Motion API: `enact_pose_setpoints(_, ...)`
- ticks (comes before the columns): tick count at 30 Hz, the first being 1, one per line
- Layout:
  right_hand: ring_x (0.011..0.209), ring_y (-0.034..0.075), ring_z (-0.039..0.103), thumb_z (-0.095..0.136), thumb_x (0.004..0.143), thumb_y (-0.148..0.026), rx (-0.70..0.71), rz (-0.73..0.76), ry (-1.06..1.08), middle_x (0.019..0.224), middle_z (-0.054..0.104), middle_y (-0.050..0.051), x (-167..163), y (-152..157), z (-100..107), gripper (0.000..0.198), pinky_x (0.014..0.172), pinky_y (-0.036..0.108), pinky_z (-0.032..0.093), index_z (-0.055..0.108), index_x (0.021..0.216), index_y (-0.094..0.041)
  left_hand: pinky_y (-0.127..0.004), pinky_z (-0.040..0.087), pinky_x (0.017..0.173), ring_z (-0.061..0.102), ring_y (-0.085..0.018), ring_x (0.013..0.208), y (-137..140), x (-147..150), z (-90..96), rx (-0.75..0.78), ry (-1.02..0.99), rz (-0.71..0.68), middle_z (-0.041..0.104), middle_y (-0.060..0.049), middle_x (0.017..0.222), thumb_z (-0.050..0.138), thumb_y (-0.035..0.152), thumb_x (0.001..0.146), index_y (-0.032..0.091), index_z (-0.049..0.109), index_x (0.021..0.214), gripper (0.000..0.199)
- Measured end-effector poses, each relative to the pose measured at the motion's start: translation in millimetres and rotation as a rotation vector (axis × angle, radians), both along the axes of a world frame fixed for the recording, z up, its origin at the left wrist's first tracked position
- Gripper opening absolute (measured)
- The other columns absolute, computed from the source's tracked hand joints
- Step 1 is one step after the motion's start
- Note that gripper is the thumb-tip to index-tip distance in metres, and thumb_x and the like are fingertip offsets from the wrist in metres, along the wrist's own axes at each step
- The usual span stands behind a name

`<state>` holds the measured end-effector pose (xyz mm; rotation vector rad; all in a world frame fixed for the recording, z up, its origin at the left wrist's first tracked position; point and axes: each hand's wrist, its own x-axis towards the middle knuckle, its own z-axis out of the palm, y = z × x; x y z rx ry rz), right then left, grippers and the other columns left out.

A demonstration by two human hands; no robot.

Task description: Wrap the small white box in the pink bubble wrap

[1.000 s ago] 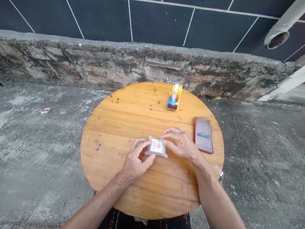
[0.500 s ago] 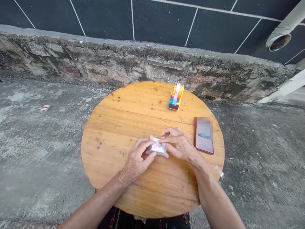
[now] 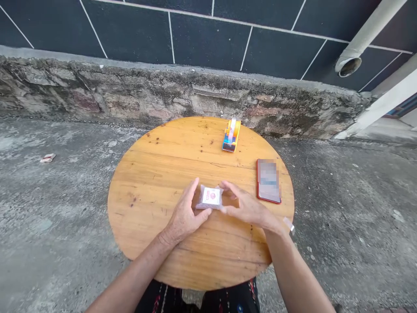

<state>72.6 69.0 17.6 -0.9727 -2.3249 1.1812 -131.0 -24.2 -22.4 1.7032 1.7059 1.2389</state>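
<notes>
A small white packet with red print, wrapped in clear plastic (image 3: pixel 210 196), lies flat on the round wooden table (image 3: pixel 153 174). To its left is my left hand (image 3: pixel 185 214), open, with the fingers stretched forward and the thumb tip near the packet's lower edge. My right hand (image 3: pixel 246 206) stands at the packet's right side with thumb and fingers apart, the fingertips close to or touching the wrapping. Neither hand is closed around the packet.
A yellow and blue tape dispenser (image 3: pixel 231 135) stands at the table's far side. A phone in a red case (image 3: pixel 269 181) lies at the right. A short strip of clear tape (image 3: pixel 288 224) hangs at the right edge. Beyond the table runs a rough stone wall base (image 3: pixel 137 93).
My fingers have come off the packet's top and spread apart to its two sides. The packet's printed face is now uncovered. The view has shifted slightly to the right and up.
</notes>
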Motion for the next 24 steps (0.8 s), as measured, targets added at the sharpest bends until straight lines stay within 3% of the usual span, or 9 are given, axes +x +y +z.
enact_pose_setpoints(4, 0.13, 0.028, 0.046, 0.069, 0.077, -0.034, 0.093, -0.053, -0.012, 0.143, 0.046, 0.012, -2, -18, -14, 0.075, 0.109, 0.051, 0.035, 0.036, 0.144, -0.023, -0.045, 0.042, 0.105, 0.05, -0.027, 0.126, -1, 1, 0.1, -0.013, -0.078, -0.055, 0.048, -0.014, 0.141, 0.062, 0.022, 0.078, 0.02, 0.026, 0.146, 0.078)
enact_pose_setpoints(11, 0.124, 0.028, 0.052, 0.061, 0.083, -0.024, 0.151, -0.099, 0.066, 0.134, 0.056, 0.012, -16, -19, -23, 0.055, 0.105, 0.052, 0.04, 0.047, 0.136, -0.022, -0.045, 0.047, 0.1, 0.06, -0.023, 0.113, 1, -2, -3.5, 0.038, -0.119, -0.062, 0.061, -0.011, 0.126, 0.062, 0.023, 0.081, 0.019, 0.033, 0.143, 0.069)
enact_pose_setpoints(14, 0.121, 0.027, 0.055, 0.062, 0.083, -0.024, 0.111, -0.085, 0.102, 0.131, 0.058, 0.012, -17, -18, -22, 0.055, 0.103, 0.051, 0.043, 0.047, 0.136, -0.022, -0.044, 0.048, 0.1, 0.06, -0.023, 0.113, 1, -3, -3.5, 0.048, -0.128, -0.061, 0.061, -0.011, 0.125, 0.062, 0.024, 0.081, 0.02, 0.033, 0.143, 0.068)
enact_pose_setpoints(19, 0.124, 0.025, 0.05, 0.071, 0.078, -0.031, 0.081, -0.138, 0.135, 0.14, 0.05, 0.011, -7, -24, -20, 0.071, 0.107, 0.048, 0.039, 0.039, 0.141, -0.024, -0.047, 0.043, 0.104, 0.052, -0.027, 0.123, -5, -3, 2.2, 0.06, 0.007, -0.03, 0.053, -0.014, 0.136, 0.068, 0.026, 0.076, 0.019, 0.034, 0.142, 0.074)
enact_pose_setpoints(24, 0.122, 0.024, 0.052, 0.072, 0.078, -0.029, 0.104, -0.126, 0.138, 0.133, 0.056, 0.01, 0, -24, -25, 0.07, 0.107, 0.048, 0.037, 0.04, 0.14, -0.025, -0.048, 0.043, 0.103, 0.053, -0.027, 0.123, -11, -7, 1.4, 0.053, 0.105, -0.022, 0.055, -0.013, 0.133, 0.066, 0.024, 0.075, 0.019, 0.037, 0.14, 0.071)
